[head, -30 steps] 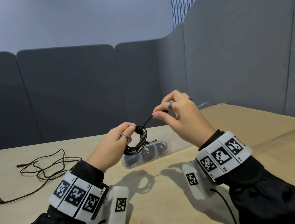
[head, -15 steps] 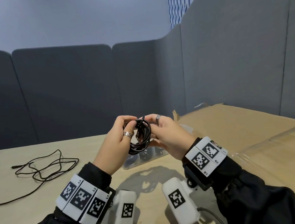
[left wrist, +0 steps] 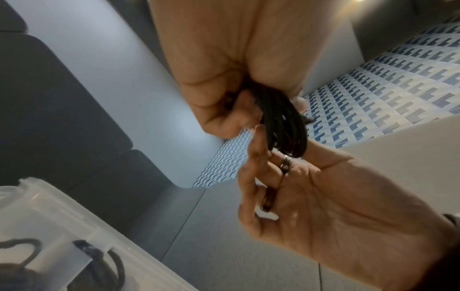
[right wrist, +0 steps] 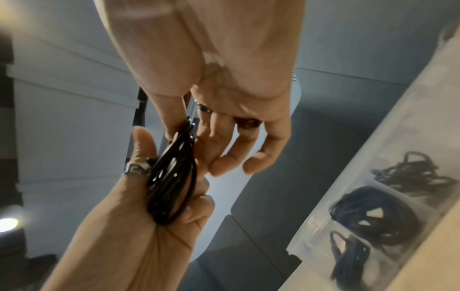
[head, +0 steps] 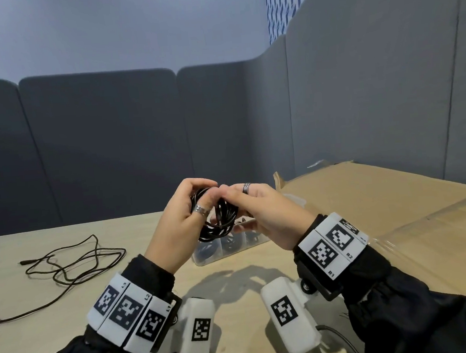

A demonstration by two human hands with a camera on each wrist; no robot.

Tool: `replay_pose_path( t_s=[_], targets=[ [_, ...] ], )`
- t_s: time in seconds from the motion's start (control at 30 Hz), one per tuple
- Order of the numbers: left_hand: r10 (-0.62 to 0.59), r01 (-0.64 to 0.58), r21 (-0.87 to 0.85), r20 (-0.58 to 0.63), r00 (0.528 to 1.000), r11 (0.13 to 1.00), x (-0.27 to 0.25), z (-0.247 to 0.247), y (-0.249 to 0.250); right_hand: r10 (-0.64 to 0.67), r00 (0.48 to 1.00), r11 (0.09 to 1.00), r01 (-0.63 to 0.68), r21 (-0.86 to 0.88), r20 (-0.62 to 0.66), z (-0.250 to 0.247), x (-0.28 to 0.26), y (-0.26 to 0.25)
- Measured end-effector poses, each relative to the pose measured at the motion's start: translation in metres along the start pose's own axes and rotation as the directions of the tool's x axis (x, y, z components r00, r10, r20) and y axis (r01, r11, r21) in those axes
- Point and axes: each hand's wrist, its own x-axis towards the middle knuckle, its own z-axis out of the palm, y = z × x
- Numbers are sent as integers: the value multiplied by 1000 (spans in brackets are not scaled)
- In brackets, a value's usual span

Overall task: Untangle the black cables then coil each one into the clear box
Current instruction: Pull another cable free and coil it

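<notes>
I hold a small coil of black cable (head: 221, 223) upright in the air between both hands, just above the clear box (head: 205, 259). My left hand (head: 205, 199) grips the coil (right wrist: 171, 187) between its thumb and curled fingers. My right hand (head: 227, 193) pinches the coil's top strands (right wrist: 185, 131) between thumb and forefinger, its other fingers loosely spread. In the left wrist view the coil (left wrist: 283, 128) runs out of my left palm towards the right hand (left wrist: 259, 141). The clear box (right wrist: 311, 234) holds coiled black cables in separate compartments.
A loose tangled black cable (head: 73, 260) lies on the wooden table (head: 41, 319) at the left, its plug near the left edge. A flat cardboard sheet (head: 382, 191) covers the table's right side. Grey partition panels (head: 110, 144) close off the back and right.
A second ago my right hand held the cable's end pulled out from the coil. It has since come in to the coil, and both hands have lifted slightly and closed together.
</notes>
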Motion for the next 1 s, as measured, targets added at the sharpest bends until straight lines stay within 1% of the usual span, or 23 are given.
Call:
replay_pose_path(
  t_s=[0.07, 0.13, 0.27, 0.33, 0.43, 0.5, 0.57, 0.63, 0.67, 0.73, 0.8, 0.87, 1.0],
  targets=[
    [-24, 28, -66, 59, 998, 997, -2, -1, 1, 27, 1000, 999, -27, -36, 3, -3, 0, 0],
    [-67, 76, -83, 100, 993, 994, -3, 1, 0, 21, 1000, 999, -21, -41, -8, -4, 1, 1],
    [-200, 204, -32, 103, 974, 978, -4, 4, -1, -27, 1000, 999, 28, 30, -11, -2, 0, 6],
    [-273, 280, -27, 150, 950, 960, -4, 2, -5, -23, 1000, 999, 23, 46, 5, 0, 0, 8],
    [-354, 400, -151, 260, 898, 904, -5, 0, -6, -7, 999, 1000, 7, 2, 42, 2, -2, 8],
    [-372, 456, -247, 319, 872, 855, -6, -1, -3, -5, 998, 997, 9, -81, 55, 0, -3, 7],
    [-359, 460, -273, 350, 865, 845, -6, -1, -2, -6, 999, 986, 14, -167, 54, -2, -3, 4],
    [-343, 438, -249, 348, 873, 863, -7, -1, -3, 7, 999, 973, 6, -231, 52, -2, -3, 4],
    [-338, 431, -240, 347, 875, 870, -7, 0, -4, 6, 999, 971, 5, -239, 42, -2, -2, 4],
    [-336, 430, -244, 345, 876, 869, -5, -1, -9, -12, 1000, 981, 6, -194, -28, -1, -1, 6],
    [-322, 421, -257, 350, 880, 870, -4, -2, -12, -57, 995, 983, 41, -177, -83, -4, 0, 7],
    [-311, 406, -258, 340, 888, 877, -4, -2, -12, -108, 991, 975, 89, -205, -81, -6, 0, 6],
    [-294, 375, -227, 324, 899, 899, -5, 4, -9, -172, 983, 927, 138, -350, -68, -5, 0, 7]
  ],
)
